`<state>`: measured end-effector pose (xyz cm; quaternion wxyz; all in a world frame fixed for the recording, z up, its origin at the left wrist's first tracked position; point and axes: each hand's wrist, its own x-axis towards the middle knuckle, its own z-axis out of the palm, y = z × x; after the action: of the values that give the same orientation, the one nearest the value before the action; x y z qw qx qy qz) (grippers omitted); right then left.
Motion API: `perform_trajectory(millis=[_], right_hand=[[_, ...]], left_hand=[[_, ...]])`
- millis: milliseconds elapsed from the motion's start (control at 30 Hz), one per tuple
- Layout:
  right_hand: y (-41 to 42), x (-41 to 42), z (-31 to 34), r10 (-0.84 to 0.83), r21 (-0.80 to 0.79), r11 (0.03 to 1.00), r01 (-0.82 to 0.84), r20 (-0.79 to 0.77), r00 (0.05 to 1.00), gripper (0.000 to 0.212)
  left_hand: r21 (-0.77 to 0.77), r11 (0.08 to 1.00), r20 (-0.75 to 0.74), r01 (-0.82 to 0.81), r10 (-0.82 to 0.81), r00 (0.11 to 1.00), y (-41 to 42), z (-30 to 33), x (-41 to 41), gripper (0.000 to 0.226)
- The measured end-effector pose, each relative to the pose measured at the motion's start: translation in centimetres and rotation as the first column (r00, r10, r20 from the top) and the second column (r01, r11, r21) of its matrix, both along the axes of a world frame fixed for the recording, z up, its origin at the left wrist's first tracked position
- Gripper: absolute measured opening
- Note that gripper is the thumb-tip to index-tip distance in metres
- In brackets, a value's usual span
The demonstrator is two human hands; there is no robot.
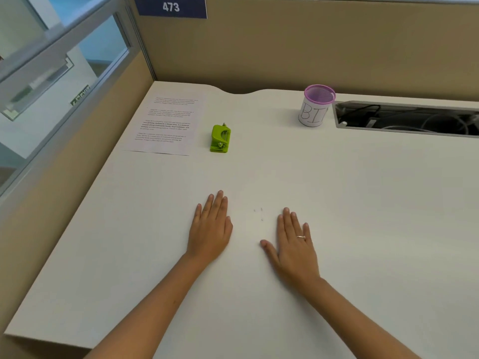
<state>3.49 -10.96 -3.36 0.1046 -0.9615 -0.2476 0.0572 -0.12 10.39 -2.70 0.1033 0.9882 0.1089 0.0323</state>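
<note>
Grip apart on both: left hand (210, 229), right hand (295, 244) flat on tabletop (363, 203), nothing held. Green hole punch (220, 138) at 12 o'clock of left hand, well apart; sheet (166, 123) at its 9 o'clock. Best: reach straight, clasp punch sides.

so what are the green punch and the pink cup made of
Green hole punch: looks like moulded plastic, uniform bright colour with slight sheen; silvery pins likely metal. Pink cup: seemingly wire mesh, fine grid visible inside the rim, wrapped in matte white paper label.
</note>
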Motion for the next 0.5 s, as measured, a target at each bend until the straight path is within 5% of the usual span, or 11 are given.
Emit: perform_trajectory(millis=[367,500], right_hand=[[4.6,2.9,0.5,0.088,0.018,0.996,-0.088,-0.023,0.996,0.082],[3.5,4.5,1.3,0.100,0.260,0.961,-0.095,-0.007,0.995,0.073]], left_hand=[[0.020,0.999,-0.007,-0.025,0.025,1.000,-0.1,-0.2,0.1,0.053],[0.004,0.999,0.003,-0.035,0.035,0.999,0.1,-0.3,0.2,0.052]])
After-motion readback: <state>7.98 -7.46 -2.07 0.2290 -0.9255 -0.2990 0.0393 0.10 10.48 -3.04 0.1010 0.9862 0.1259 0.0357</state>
